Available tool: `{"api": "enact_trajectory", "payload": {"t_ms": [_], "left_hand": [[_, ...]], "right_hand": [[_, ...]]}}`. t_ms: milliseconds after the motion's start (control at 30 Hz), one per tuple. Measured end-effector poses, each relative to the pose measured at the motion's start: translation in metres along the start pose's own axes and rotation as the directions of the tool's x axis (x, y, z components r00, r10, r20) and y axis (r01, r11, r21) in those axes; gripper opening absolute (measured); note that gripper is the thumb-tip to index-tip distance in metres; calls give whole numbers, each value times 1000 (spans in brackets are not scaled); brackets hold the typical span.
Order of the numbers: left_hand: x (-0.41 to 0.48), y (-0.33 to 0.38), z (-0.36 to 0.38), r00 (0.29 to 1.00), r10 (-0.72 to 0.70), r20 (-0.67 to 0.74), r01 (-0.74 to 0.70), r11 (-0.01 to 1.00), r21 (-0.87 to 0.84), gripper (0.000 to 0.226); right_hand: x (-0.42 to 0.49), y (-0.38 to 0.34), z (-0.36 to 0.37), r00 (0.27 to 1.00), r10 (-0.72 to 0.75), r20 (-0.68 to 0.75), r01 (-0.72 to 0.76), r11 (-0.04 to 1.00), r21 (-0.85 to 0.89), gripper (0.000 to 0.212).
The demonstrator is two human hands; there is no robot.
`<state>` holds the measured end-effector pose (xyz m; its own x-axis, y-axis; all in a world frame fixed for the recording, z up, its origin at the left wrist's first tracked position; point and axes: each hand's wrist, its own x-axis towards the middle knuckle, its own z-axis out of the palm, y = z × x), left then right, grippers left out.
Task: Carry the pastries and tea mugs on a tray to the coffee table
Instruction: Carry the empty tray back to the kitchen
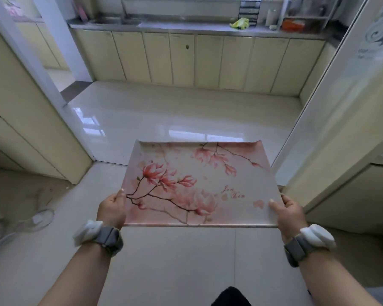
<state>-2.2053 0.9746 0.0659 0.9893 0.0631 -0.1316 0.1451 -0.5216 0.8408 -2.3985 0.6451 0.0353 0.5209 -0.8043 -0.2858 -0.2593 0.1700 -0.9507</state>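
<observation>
A rectangular tray (199,184) printed with pink magnolia flowers is held level in front of me, above the tiled floor. Nothing lies on it. My left hand (112,208) grips its left edge near the front corner, thumb on top. My right hand (289,212) grips the right edge the same way. Both wrists wear grey straps with white devices. No pastries or mugs are in view.
I stand at a kitchen doorway between a sliding door frame (53,85) on the left and a glass door (341,85) on the right. Cream cabinets (197,60) under a steel counter (186,25) with a sink run along the far wall. A fan base (40,217) sits low left.
</observation>
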Motion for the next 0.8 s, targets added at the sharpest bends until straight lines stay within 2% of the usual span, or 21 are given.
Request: {"api": "enact_trajectory", "payload": {"t_ms": [167, 433, 533, 800], "left_hand": [[79, 38, 61, 1000, 0, 11, 0, 1000, 1, 30], [219, 133, 163, 998, -49, -32, 48, 998, -37, 34], [268, 164, 188, 998, -40, -57, 38, 999, -39, 35], [422, 202, 229, 996, -44, -80, 44, 999, -2, 38]], "right_hand": [[95, -28, 30, 999, -20, -39, 21, 1000, 15, 17], [283, -117, 81, 998, -66, -18, 65, 997, -51, 18], [346, -152, 111, 996, -84, -6, 83, 995, -54, 17], [485, -184, 225, 997, -43, 63, 46, 998, -36, 22]]}}
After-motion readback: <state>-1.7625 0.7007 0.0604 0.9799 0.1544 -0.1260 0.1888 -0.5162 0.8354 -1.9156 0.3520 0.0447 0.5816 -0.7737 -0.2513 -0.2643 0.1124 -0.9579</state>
